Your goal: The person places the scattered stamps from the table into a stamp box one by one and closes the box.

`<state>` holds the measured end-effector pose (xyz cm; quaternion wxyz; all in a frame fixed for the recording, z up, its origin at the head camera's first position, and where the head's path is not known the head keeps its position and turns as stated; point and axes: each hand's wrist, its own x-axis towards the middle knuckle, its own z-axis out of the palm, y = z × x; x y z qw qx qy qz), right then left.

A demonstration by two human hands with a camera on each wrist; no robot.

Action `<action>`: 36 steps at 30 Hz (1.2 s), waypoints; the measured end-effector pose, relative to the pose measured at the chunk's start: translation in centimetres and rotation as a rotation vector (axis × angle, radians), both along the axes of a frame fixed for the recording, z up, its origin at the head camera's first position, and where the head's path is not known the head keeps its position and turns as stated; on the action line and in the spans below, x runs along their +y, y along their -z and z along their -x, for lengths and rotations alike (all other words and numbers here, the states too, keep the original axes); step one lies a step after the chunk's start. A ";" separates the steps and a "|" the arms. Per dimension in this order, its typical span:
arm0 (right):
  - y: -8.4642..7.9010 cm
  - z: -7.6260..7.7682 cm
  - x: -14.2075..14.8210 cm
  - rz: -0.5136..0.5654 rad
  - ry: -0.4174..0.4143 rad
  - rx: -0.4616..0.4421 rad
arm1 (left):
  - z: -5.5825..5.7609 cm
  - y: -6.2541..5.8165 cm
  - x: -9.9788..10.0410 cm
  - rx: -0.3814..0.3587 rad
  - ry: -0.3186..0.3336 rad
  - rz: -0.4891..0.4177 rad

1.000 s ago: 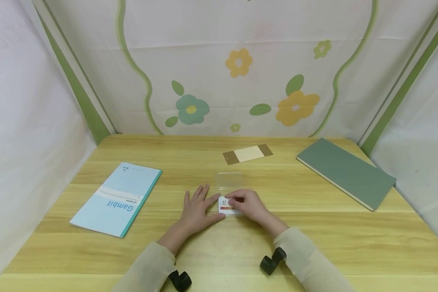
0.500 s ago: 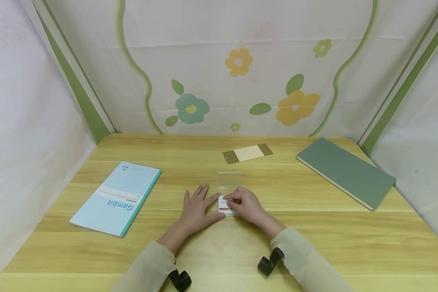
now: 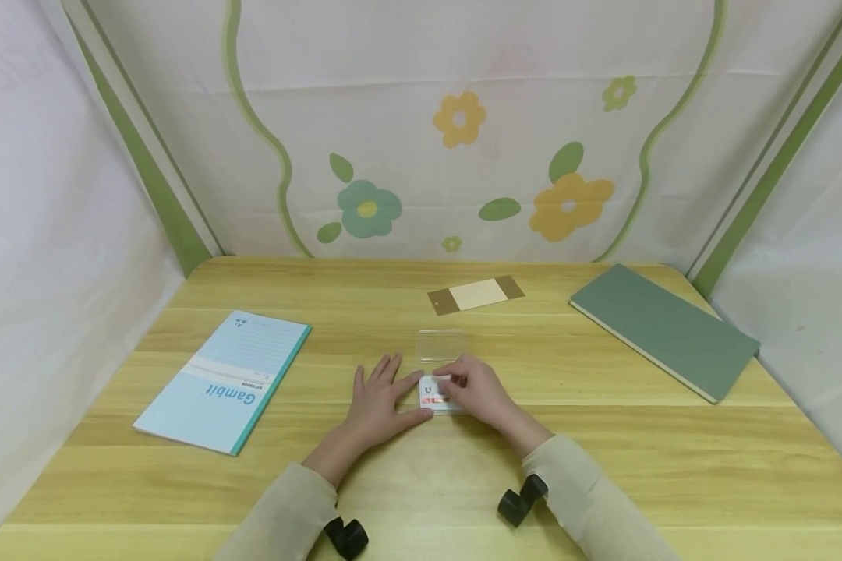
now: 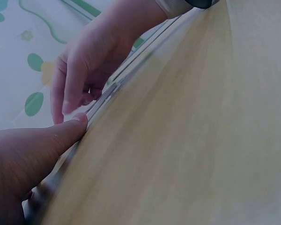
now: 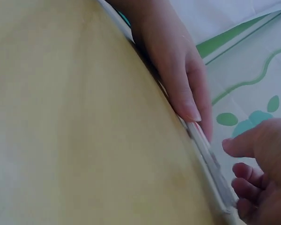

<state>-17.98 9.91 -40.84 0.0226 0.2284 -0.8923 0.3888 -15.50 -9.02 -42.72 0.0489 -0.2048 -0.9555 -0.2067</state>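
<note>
A small clear plastic box (image 3: 440, 345) lies on the wooden table, its transparent lid folded back. White printed cards (image 3: 431, 389) with a red band fill its tray. My left hand (image 3: 375, 405) lies flat at the left side, fingers spread, thumb and index fingertip touching the box's left corners. Over the right half of the cards is my right hand (image 3: 480, 393), thumb and index finger bent together at the top card. I cannot tell whether a card is pinched between them. Edge-on, the box (image 5: 208, 159) shows in the right wrist view, beside the left thumb (image 5: 189, 110).
A blue notebook (image 3: 228, 382) lies on the left of the table (image 3: 393, 499). Behind the box is a brown and cream paper strip (image 3: 475, 295). At the right lies a green hardcover book (image 3: 666, 331). A flowered white cloth (image 3: 407, 117) hangs along the table's back.
The print on the visible top card differs in each frame. My right hand has shifted slightly over the cards. The left hand and the box have stayed put.
</note>
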 end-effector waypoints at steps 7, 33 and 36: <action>-1.9 0.5 2.1 0.108 0.011 -0.059 | 0.0 0.0 0.0 0.001 -0.007 0.001; 1.1 0.5 8.5 0.056 0.045 -0.139 | 0.0 -0.2 0.1 -0.012 -0.002 -0.016; 1.2 0.4 8.3 0.035 0.045 -0.126 | 0.0 -0.1 0.0 -0.008 -0.004 -0.016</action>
